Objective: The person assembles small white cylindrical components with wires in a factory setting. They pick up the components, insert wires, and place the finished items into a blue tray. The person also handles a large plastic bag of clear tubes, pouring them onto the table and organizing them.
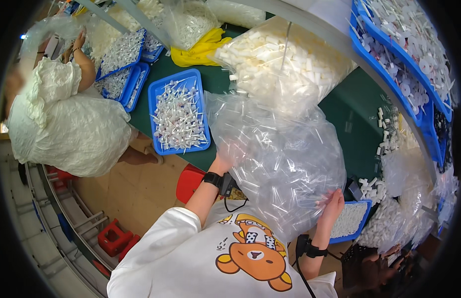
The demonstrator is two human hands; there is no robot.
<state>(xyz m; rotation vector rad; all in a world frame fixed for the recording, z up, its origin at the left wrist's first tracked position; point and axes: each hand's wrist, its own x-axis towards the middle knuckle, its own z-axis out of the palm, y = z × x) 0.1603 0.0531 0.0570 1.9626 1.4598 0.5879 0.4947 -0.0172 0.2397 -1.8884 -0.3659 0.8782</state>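
Note:
A large clear plastic bag point(285, 154) spreads over the table's near edge in front of my chest. Thin clear tube-like pieces show in its lower part. My right hand point(332, 204) grips the bag's lower right side, fingers closed on the film. At the left side, my left hand point(229, 153) is against the bag; the film covers its fingers, so their grip is unclear. Just left of the bag lies a blue tray point(152, 115) heaped with small white stick-like parts. Beyond the bag stands a big clear sack of white cylindrical pieces point(295, 52).
A yellow bag point(198, 48) and more blue trays point(136, 85) lie at the far left, beside another person point(74, 114). Loaded blue trays point(414, 54) rise on a rack at the right. Near my right hand lies a blue tray of small white pieces point(348, 221). Red stools point(114, 237) stand on the floor.

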